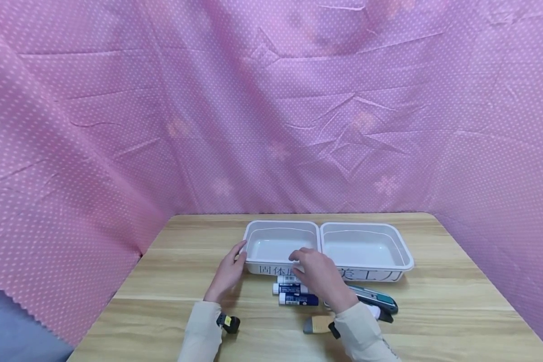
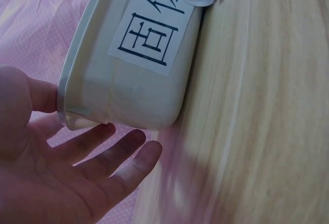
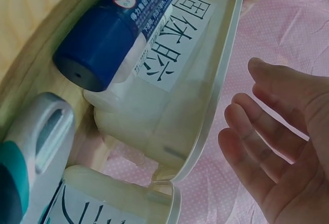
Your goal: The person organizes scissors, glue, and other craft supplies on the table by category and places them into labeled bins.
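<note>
My left hand (image 1: 228, 271) is at the left end of the left white bin (image 1: 276, 250), its thumb at the rim and its fingers loosely extended beside the end wall. Over the front right part of that bin hovers my right hand (image 1: 319, 274), fingers slightly bent and holding nothing. In the right wrist view its fingers (image 3: 247, 178) are apart from the rim. Several glue sticks (image 1: 298, 299) with blue or white bodies lie in front of the left bin. Right of them is a teal-and-grey utility knife (image 1: 373, 296), partly hidden by my right arm.
Beside the left bin stands a second white bin (image 1: 362, 254); both carry labels with black characters. An orange-and-grey utility knife (image 1: 319, 324) lies near my right wrist, and a white-and-black one (image 1: 382, 314) to its right. Pink dotted cloth (image 1: 271, 125) hangs behind the wooden table (image 1: 452, 311).
</note>
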Motion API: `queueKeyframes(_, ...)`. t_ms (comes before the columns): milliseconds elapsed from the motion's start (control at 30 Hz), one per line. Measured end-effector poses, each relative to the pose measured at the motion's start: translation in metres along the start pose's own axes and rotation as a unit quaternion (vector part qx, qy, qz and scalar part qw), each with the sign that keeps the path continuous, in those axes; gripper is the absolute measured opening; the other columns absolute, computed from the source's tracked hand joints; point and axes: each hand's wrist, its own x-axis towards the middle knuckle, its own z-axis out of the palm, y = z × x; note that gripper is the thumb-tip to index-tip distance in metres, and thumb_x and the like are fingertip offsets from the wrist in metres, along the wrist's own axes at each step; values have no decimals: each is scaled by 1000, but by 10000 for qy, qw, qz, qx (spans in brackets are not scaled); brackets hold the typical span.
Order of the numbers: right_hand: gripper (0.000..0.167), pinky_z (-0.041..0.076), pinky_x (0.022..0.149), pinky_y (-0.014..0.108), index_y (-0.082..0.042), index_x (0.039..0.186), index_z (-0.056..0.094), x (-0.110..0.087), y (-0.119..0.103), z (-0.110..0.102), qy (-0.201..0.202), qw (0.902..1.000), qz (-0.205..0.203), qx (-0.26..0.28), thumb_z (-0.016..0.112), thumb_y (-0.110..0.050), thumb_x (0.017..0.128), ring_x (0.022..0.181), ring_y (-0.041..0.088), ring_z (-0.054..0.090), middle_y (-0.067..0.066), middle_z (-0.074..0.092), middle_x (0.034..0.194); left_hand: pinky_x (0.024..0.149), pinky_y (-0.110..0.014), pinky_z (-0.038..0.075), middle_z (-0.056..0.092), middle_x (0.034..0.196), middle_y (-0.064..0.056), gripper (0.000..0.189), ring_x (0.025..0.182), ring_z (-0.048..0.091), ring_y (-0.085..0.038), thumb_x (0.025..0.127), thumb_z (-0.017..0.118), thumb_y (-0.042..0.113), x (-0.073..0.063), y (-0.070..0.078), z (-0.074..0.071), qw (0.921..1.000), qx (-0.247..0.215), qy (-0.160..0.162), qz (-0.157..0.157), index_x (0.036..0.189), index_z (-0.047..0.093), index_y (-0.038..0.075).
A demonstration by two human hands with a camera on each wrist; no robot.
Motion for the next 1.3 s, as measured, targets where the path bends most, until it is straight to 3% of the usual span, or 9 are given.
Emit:
queueKeyframes(333,26,62,76,32,-15,112,77,-6,4,3,-148,9987,-451,-159,82,-22,88,91,16,72,1,77,105,111,-61,43,43,156,-26,48,136,50,-46,110,43,25,0,0,-1,9997,111,54,219,156,42,12)
queueKeyframes(433,25,62,75,32,-14,111,77,-7,5,4,-235,9983,-482,-212,82,-23,88,90,16,72,1,77,105,113,-62,41,41,158,-25,49,139,47,-46,110,43,26,-1,-1,-2,9998,103,28,182,157,41,13)
queueKeyframes(667,33,62,76,32,-15,116,75,-13,6,7,-392,9952,-743,-500,83,-29,87,93,15,72,-2,76,107,111,-62,43,44,156,-26,48,133,53,-46,110,44,25,-2,-3,-1,9998,70,73,150,156,42,12)
queueKeyframes(833,34,60,76,30,-17,116,74,-13,7,9,-633,9925,-947,-435,83,-31,86,93,12,70,-3,75,108,113,-62,40,42,158,-24,49,138,48,-46,110,44,25,-1,-2,-1,9998,-4,44,218,157,41,11)
queueKeyframes(1300,22,58,74,26,-23,104,78,-16,9,8,-1584,9847,-722,-57,86,-27,84,84,4,66,-9,75,101,116,-63,37,39,160,-23,49,142,43,-46,111,42,26,-2,0,-1,9999,7,12,153,157,40,13)
